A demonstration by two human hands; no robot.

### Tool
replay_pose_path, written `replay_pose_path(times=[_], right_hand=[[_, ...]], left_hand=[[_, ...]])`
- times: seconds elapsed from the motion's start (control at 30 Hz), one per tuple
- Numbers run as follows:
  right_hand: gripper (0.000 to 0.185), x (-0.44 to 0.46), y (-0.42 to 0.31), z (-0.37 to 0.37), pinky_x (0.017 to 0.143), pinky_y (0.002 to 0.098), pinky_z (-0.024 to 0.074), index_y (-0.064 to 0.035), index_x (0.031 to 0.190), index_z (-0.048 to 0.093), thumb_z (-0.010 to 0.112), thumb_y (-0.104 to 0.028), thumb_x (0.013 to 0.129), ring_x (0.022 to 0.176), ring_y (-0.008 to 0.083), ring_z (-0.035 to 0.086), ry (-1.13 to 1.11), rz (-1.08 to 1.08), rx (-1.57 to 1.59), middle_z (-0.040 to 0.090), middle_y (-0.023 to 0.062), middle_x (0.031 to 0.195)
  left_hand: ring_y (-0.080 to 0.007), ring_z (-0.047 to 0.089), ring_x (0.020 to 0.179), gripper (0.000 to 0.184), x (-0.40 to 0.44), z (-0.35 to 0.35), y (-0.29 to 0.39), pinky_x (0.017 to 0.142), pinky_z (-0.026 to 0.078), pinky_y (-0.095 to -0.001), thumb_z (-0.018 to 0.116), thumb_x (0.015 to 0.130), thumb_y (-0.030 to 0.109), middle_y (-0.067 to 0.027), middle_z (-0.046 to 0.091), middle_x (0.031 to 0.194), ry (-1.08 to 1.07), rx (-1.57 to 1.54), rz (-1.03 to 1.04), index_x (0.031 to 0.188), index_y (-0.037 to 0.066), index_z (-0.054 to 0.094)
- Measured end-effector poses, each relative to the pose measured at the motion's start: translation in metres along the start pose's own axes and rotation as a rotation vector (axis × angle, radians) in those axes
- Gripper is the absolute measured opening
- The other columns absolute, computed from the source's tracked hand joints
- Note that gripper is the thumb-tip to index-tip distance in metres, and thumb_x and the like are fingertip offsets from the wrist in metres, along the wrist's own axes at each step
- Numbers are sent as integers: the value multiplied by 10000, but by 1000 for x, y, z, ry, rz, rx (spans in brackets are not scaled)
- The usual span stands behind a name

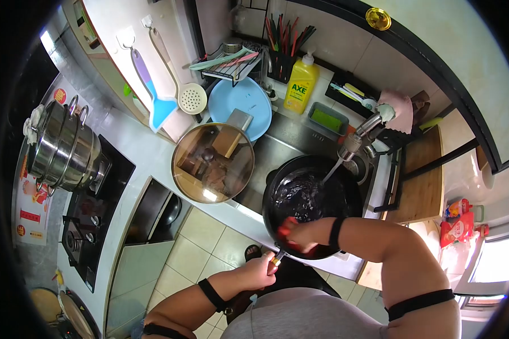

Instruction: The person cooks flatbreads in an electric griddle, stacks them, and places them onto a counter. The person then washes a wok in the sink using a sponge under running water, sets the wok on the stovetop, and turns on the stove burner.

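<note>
A black wok [353, 209] rests in the sink, with water running into it from the metal faucet [350, 146]. My left hand [257, 273] is closed around the wok's handle [275, 262] at the counter's front edge. Inside the near side of the wok, my right hand [304, 234] is closed on a red scrubbing cloth [289, 227]; its exact kind is hard to make out, as fingers cover most of it. Rippling water covers the wok's bottom. Left of the wok, a glass lid [238, 179] lies over the counter edge with brown and wooden things showing through it.
A blue plate [232, 107] and a cleaver [240, 120] stand behind the lid. A yellow detergent bottle [301, 85] and a tray with a green sponge [326, 120] line the back. At left, a steamer pot [68, 147] sits on the stove [96, 214].
</note>
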State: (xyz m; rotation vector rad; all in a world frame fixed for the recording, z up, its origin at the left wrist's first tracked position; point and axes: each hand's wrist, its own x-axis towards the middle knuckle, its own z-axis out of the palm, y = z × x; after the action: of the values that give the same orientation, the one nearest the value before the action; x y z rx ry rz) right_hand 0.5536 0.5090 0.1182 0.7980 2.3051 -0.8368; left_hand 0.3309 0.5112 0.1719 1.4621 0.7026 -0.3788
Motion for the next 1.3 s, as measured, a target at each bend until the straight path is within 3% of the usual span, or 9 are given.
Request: replay_pose_path(times=[0.1,0.2,0.33,0.43,0.57,0.8,0.9,1.03,1.3], right_hand=[[324,47,32,-14,753,403,457,-6,901,602,621,-254,694,927,316,500,504,287,180,508,199,967],[491,20,44,-72,737,392,489,-40,1083,532,642,-339,710,1006,313,456,511,950,37,400,179,1095],[477,-17,90,-40,729,377,464,-64,1055,576,601,-411,729,1009,285,480,321,1281,10,460,145,1102],[474,-51,86,6,838,388,448,-69,1116,562,591,-328,720,1081,304,484,306,1120,289,479,141,1189],[482,-44,37,23,887,426,408,-50,1099,579,562,-355,727,1103,303,490,-158,782,356,560,168,1122],[312,39,9,30,817,383,440,-23,1001,578,391,-232,863,929,317,558,-27,54,222,580,198,1001],[342,-6,-11,14,804,391,431,-18,1003,557,391,-285,869,927,317,553,193,100,602,579,199,972],[381,-70,-6,31,847,386,413,-43,1046,550,404,-340,858,978,317,540,-78,275,719,584,175,1007],[351,-128,39,10,912,465,296,-145,1117,578,518,-260,790,1074,263,468,-55,836,-388,493,66,1172]], left_hand=[[-163,554,493,577,-1,-1,-4,472,466,-288,557,739,137,-84,551,703,49,26,31,1215,-73,308],[-169,559,494,599,1,0,-2,474,467,-294,562,735,144,-91,557,706,-9,30,-21,1228,-69,299],[-181,564,494,600,1,6,-7,481,467,-299,557,738,149,-107,567,687,51,47,-15,1231,-73,297],[-188,568,495,595,-2,6,0,485,467,-304,555,740,155,-113,571,673,76,59,-13,1227,-74,301],[-192,570,495,584,1,7,-2,483,465,-313,556,736,161,-113,572,666,69,54,15,1218,-65,314],[-150,560,509,632,-4,2,2,483,478,-285,578,739,174,-66,550,726,27,65,-44,1248,-38,270],[-144,549,498,594,-2,5,-1,475,474,-281,578,740,168,-62,539,750,33,1,-22,1224,-30,295],[-132,538,496,543,3,6,-6,475,469,-274,576,746,150,-47,519,763,19,-56,22,1195,-13,317],[-121,556,508,537,5,1,-19,487,468,-265,582,752,162,-51,531,756,-6,-150,19,1205,18,332]])
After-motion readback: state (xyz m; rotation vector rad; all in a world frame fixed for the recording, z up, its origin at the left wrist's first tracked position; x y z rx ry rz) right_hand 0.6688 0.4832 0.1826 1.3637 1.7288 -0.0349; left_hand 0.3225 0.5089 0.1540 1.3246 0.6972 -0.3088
